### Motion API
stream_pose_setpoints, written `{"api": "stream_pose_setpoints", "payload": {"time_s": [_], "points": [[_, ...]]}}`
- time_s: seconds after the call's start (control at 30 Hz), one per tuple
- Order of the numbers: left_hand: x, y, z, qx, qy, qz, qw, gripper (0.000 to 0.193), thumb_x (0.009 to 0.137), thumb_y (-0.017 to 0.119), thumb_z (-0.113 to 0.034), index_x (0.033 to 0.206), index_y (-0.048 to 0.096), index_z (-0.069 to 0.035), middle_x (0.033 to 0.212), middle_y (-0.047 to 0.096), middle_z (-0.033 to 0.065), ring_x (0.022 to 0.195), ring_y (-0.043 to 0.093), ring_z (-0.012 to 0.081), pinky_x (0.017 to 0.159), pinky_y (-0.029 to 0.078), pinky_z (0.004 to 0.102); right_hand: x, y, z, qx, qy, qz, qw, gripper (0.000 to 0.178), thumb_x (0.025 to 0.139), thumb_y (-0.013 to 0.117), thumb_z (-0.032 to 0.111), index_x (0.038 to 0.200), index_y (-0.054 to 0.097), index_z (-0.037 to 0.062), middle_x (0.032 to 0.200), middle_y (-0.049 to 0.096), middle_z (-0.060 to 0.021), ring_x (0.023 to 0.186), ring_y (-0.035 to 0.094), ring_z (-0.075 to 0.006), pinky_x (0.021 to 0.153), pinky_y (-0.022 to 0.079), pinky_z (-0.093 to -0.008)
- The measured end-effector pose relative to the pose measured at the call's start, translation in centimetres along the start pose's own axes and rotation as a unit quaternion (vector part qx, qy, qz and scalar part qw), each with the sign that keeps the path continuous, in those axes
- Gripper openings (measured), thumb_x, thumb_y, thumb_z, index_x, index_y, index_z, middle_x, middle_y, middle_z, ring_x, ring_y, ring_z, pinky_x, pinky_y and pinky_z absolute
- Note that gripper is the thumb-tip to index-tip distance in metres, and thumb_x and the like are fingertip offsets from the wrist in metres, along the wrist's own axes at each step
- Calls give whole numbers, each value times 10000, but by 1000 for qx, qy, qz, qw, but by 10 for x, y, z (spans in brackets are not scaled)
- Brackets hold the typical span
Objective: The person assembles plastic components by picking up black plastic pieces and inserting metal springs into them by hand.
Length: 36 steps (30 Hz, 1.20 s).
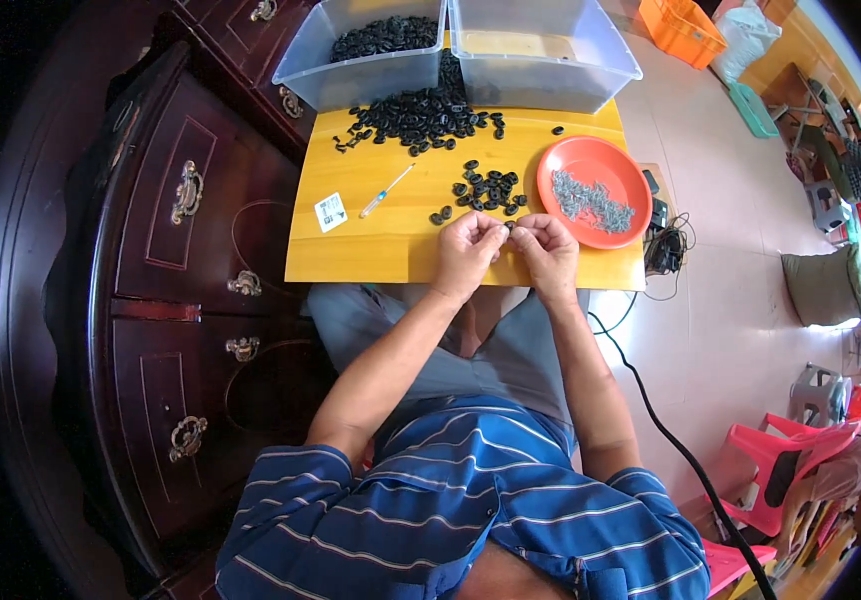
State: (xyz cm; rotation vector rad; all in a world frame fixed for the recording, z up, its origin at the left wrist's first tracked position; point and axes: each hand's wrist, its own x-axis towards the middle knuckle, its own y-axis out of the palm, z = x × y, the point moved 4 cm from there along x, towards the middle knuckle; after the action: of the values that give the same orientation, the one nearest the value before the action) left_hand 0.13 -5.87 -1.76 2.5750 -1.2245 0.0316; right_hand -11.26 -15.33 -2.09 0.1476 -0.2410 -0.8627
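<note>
Close to the near edge of the yellow table [351, 255], my left hand [464, 258] and my right hand [553, 262] meet fingertip to fingertip. Both are closed in a pinch on a small black oval part [509, 226], mostly covered by the fingers. Just beyond them lies a loose group of similar black oval parts [491, 187]. An orange-red round plate [549, 160], beside my right hand, holds many thin silvery metal pieces [593, 203], too small to tell exactly.
A large heap of black parts [421, 118] lies before two clear plastic bins; the left bin [316, 85] contains more. A thin blue-and-white stick-like tool [387, 191] and a white card [331, 212] lie at left. Dark wooden drawers [176, 270] stand left; a black cable [651, 400] runs right.
</note>
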Motion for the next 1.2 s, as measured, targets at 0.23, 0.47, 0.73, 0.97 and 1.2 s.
{"api": "stream_pose_setpoints", "payload": {"time_s": [0.23, 0.47, 0.73, 0.97, 1.2], "points": [[0, -1, 1, -62, -46, -8, 997, 80, 927, 683, -123, 897, 654, -54, 777, 641, -21, 613, 546, 38, 571, 466, 195, -3, 4, 9, 13, 16, 2, 1000, 150, 941, 646, 18, 1081, 610, -22, 984, 704, -79, 873, 660, -110, 794, 544, -241], [1, 2, 1, -67, -60, -7, 996, 75, 931, 679, -132, 908, 647, -69, 788, 647, -25, 618, 544, 32, 580, 460, 189, 0, -1, 9, 42, 13, -24, 999, 186, 936, 641, -1, 1113, 584, -16, 1022, 705, -104, 899, 669, -140, 835, 544, -266], [0, 6, 0, -41, -51, 4, 998, 74, 927, 680, -117, 896, 648, -58, 771, 634, -30, 618, 548, 33, 579, 466, 191, 0, -7, 13, 92, 21, -26, 995, 215, 921, 651, -23, 1119, 572, 3, 1027, 704, -103, 937, 666, -147, 880, 533, -271], [-2, 12, -1, -16, -33, 9, 999, 74, 926, 671, -85, 887, 639, -31, 763, 629, -23, 625, 550, 38, 582, 470, 204, 2, -7, 12, 68, 16, -26, 997, 185, 920, 662, -12, 1084, 580, 9, 1001, 705, -82, 922, 661, -121, 860, 524, -249], [-3, 15, 2, -1, -18, 10, 1000, 65, 919, 669, -60, 871, 638, -30, 740, 618, -30, 618, 546, 36, 570, 462, 200, 1, -10, 11, 60, 26, -48, 997, 194, 910, 668, -21, 1082, 587, 17, 981, 701, -66, 902, 659, -120, 849, 533, -253]]}}
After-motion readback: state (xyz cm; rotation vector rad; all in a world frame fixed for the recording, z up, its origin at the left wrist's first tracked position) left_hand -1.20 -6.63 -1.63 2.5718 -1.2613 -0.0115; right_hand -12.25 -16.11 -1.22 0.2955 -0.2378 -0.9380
